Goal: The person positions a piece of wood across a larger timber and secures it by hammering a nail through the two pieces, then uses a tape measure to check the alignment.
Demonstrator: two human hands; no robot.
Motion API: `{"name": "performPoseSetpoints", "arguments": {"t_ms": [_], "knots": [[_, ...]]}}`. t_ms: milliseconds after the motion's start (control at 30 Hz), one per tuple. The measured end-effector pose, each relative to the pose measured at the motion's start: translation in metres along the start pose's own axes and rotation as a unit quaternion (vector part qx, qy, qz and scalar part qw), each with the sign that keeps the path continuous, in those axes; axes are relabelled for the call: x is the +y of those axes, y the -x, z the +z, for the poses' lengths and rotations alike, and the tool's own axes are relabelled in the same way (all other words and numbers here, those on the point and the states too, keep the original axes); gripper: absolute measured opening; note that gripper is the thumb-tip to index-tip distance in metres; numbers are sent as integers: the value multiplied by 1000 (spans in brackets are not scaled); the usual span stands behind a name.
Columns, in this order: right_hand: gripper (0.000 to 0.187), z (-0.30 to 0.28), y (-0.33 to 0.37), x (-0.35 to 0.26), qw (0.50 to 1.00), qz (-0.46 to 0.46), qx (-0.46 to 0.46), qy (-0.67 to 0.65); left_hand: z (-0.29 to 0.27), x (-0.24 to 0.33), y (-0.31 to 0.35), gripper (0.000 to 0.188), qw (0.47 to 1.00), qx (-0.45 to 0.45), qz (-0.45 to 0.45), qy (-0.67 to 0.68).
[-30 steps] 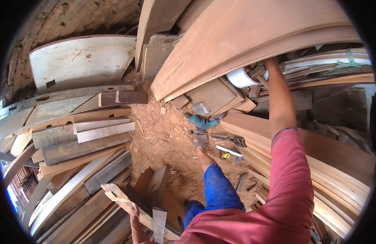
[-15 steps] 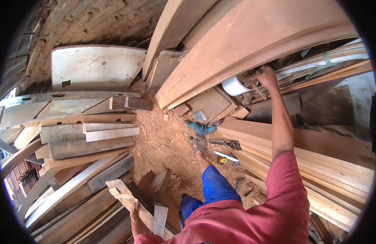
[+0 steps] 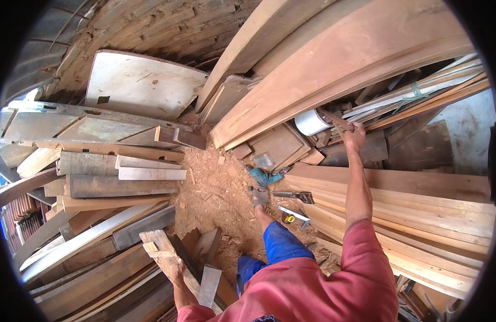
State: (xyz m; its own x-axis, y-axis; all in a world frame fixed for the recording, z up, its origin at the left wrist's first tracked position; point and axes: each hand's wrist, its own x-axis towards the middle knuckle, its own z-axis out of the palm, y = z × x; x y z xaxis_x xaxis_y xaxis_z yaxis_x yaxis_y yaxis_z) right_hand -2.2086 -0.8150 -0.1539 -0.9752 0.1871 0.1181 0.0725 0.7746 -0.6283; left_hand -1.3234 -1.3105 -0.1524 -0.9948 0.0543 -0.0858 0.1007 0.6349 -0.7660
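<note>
At the lower left, my left hand (image 3: 175, 272) is closed on the edge of a rough wooden plank (image 3: 159, 242) with a small block across its top end. My right arm stretches up to the right. My right hand (image 3: 355, 136) is closed on a short brown piece of wood (image 3: 336, 122), partly covered by the fingers. Just left of that hand, a white cylindrical container (image 3: 311, 123) lies on its side under a large leaning wooden panel (image 3: 312, 70). Small wood offcuts (image 3: 323, 138) lie by the container's mouth.
Long pale boards (image 3: 398, 209) are stacked at right. On the shavings-covered floor lie a teal power tool (image 3: 265, 175), a hand saw (image 3: 295, 196), a square (image 3: 296, 214) and a yellow tape measure (image 3: 289, 218). Stacked planks (image 3: 119, 185) and a white board (image 3: 143, 83) stand at left.
My right hand has drawn back toward me from beside the white container, with the brown piece of wood in it. My left hand still grips the plank. The view has shifted slightly.
</note>
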Motion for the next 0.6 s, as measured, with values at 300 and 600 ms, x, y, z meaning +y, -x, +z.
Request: {"name": "performPoseSetpoints", "arguments": {"t_ms": [300,600], "knots": [[32,-29,77,-24,875,298,16,-380,2,32,22,35,846,-391,-106,346],[22,-58,227,-60,680,472,-244,-505,-18,34,-24,85,538,-549,-440,464]]}}
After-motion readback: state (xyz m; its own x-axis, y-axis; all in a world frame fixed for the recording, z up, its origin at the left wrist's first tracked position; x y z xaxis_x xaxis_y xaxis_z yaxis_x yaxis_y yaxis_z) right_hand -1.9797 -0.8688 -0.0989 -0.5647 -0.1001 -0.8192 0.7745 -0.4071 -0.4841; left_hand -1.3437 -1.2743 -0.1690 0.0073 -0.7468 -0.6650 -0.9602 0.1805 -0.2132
